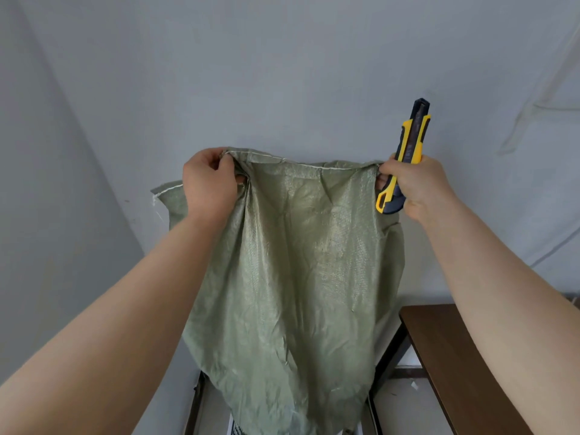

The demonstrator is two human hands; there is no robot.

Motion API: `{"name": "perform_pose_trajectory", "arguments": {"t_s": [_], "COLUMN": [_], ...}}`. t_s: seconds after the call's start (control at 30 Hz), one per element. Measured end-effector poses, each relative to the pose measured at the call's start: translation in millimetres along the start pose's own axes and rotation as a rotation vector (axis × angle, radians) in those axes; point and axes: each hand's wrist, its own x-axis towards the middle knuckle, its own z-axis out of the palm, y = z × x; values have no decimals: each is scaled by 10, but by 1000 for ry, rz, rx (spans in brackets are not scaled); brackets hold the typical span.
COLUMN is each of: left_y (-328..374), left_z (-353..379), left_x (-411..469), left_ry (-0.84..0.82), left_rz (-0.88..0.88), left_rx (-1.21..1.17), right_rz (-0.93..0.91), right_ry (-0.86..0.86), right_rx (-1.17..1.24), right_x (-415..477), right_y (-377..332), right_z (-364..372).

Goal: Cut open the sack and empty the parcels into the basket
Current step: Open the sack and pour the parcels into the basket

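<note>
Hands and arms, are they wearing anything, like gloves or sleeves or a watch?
No. The left hand and right hand are bare: no gloves, no rings that show. The left forearm and right forearm are bare too: no sleeves, watch or bracelet in view.

The green sack (298, 262) hangs wide between the left grip (208, 183) and the right grip (414, 183), blocking the middle from its top edge down to the dark frame bars (390, 356) below. Open air lies above it and to both sides, before the grey wall (282, 73). The brown tabletop (455, 356) closes the lower right, and the knife (411, 139) juts upward from the right grip
</note>
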Motion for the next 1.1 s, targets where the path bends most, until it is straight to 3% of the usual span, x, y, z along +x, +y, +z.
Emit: {"name": "perform_pose_trajectory", "arguments": {"t_s": [0.67,1.1], "left_y": [105,155], "left_z": [-190,-514], "left_x": [106,93], "left_ry": [14,-140], "left_rz": [22,41], "left_rx": [-53,-14], "right_rz": [-17,-30], "right_ry": [-7,-43], "right_rx": [32,146], "right_x": [-116,-249], "right_y": [-267,-368], "right_z": [123,293]}}
